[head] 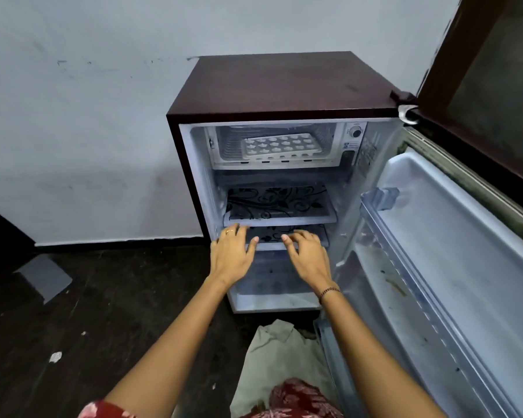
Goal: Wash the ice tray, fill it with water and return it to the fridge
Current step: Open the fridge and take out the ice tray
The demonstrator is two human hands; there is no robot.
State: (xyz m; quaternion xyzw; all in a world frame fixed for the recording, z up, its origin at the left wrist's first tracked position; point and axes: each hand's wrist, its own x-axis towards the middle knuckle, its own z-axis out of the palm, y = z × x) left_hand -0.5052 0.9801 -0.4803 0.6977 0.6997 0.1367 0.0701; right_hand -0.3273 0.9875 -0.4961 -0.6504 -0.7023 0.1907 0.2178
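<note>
Ice tray lies flat in the freezer compartment of the mini fridge, level so nothing spills. Left hand and right hand hover lower, fingers loosely spread, empty, free to lift it.

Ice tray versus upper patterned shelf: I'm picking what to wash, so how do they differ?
The ice tray has rows of white cups; the upper patterned shelf is smooth with black floral print. The ice tray lies in the freezer compartment; the shelf sits below. Both lie flat.
</note>
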